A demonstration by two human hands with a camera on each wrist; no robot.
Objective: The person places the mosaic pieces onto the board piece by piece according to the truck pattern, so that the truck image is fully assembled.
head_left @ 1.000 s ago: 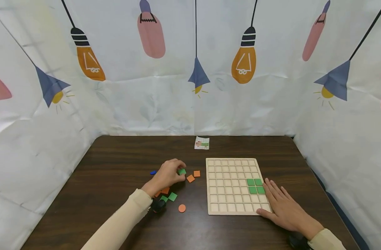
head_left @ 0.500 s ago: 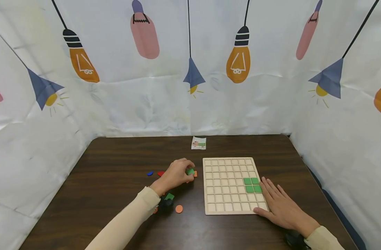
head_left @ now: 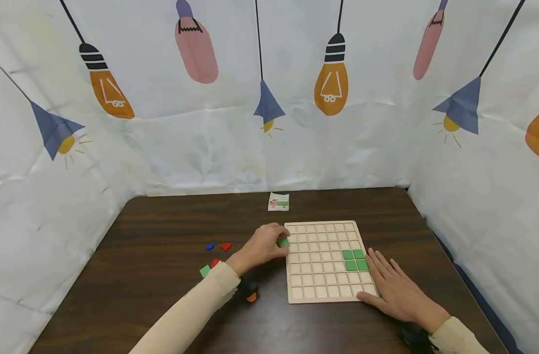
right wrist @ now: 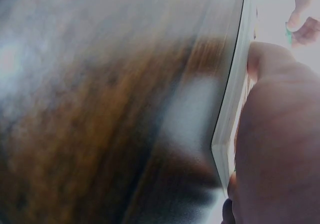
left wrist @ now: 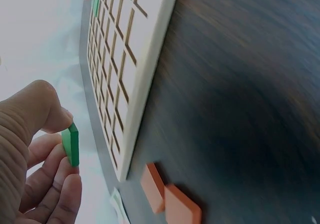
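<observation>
Currently, our left hand [head_left: 265,244] pinches a green tile [head_left: 283,242] near the left edge of a pale grid board [head_left: 308,269], while our right hand [head_left: 397,291] rests, fingers straight, at its right edge.

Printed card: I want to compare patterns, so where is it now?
In the head view, the printed card lies near the middle of the far edge of the table, just beyond the far left corner of the wooden board.
</observation>
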